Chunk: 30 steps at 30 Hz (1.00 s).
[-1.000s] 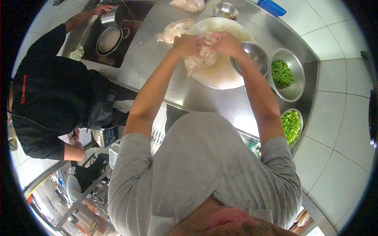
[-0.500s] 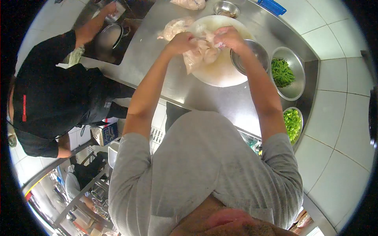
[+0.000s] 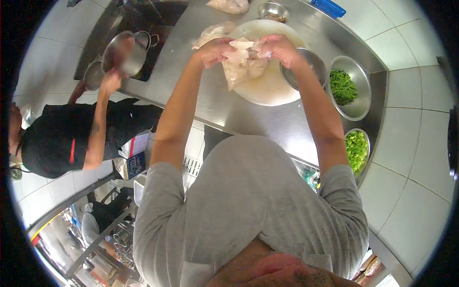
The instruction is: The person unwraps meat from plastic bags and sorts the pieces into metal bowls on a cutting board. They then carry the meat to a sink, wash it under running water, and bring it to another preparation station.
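One steel counter [image 3: 215,105] spreads under everything else. At its left end stands one co-worker [image 3: 57,138] in black. One round white cutting board [image 3: 272,91] lies on the counter. Four metal bowls are there too: the largest, right of the board, holds long green vegetables [image 3: 343,87]; the next [image 3: 313,64] sits at the board's right edge, partly behind the right forearm; the third holds chopped greens [image 3: 355,149]; the smallest [image 3: 274,12] stands beyond the board.

Three clear plastic bags of pale pieces are visible: two on the counter, and one plastic bag [image 3: 245,69] held over the board's left side. The left hand [image 3: 215,51] and right hand [image 3: 279,49] are apart, each pinching its own side of that bag's mouth. One pale piece [image 3: 241,44] shows at the opening between them.
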### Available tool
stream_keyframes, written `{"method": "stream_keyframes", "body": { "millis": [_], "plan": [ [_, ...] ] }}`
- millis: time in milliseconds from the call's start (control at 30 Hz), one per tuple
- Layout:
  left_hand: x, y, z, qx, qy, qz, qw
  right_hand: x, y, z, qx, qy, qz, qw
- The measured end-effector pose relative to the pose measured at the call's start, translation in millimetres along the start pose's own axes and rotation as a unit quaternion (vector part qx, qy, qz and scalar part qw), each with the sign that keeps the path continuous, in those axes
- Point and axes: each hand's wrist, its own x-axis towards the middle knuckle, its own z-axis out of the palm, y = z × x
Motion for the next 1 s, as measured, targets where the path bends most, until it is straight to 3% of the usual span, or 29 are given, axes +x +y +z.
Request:
{"method": "stream_keyframes", "body": {
  "millis": [67, 167, 267, 367, 567, 667, 867, 933, 1000],
  "plan": [
    [-2.5, 0.0, -0.4, -0.013, -0.011, -0.001, 1.000, 0.0, 1.5, 12.6, -0.176, 0.020, -0.045, 0.983],
    [-1.0, -4.8, -1.1, -0.015, 0.001, 0.002, 1.000, -10.0, -16.5, 31.3, -0.332, 0.020, -0.081, 0.940],
    [-1.2, -6.4, -1.8, 0.025, 0.025, 0.006, 0.999, -22.1, -23.1, 49.0, -0.241, 0.129, -0.188, 0.943],
    [-5.6, -0.9, 6.0, 0.073, 0.030, -0.004, 0.997, -17.3, -22.0, 54.7, -0.207, 0.050, -0.198, 0.957],
    [-0.6, -4.2, 3.8, 0.045, 0.013, 0.016, 0.999, -3.3, -12.3, 49.2, -0.104, 0.081, -0.083, 0.988],
    [2.8, -6.3, -1.5, 0.070, 0.025, 0.036, 0.997, 3.3, -1.8, 45.5, -0.029, 0.108, -0.094, 0.989],
    [10.7, -12.3, 6.1, 0.122, 0.049, 0.070, 0.989, -3.8, -2.0, 34.7, -0.030, 0.110, -0.108, 0.988],
    [5.3, -8.6, 15.4, 0.155, 0.068, 0.077, 0.983, -0.4, 7.4, 25.5, -0.117, 0.147, -0.126, 0.974],
    [8.2, -13.6, 15.2, 0.294, 0.131, 0.135, 0.937, -2.0, 13.7, 19.2, -0.187, 0.154, -0.132, 0.961]
  ]
}}
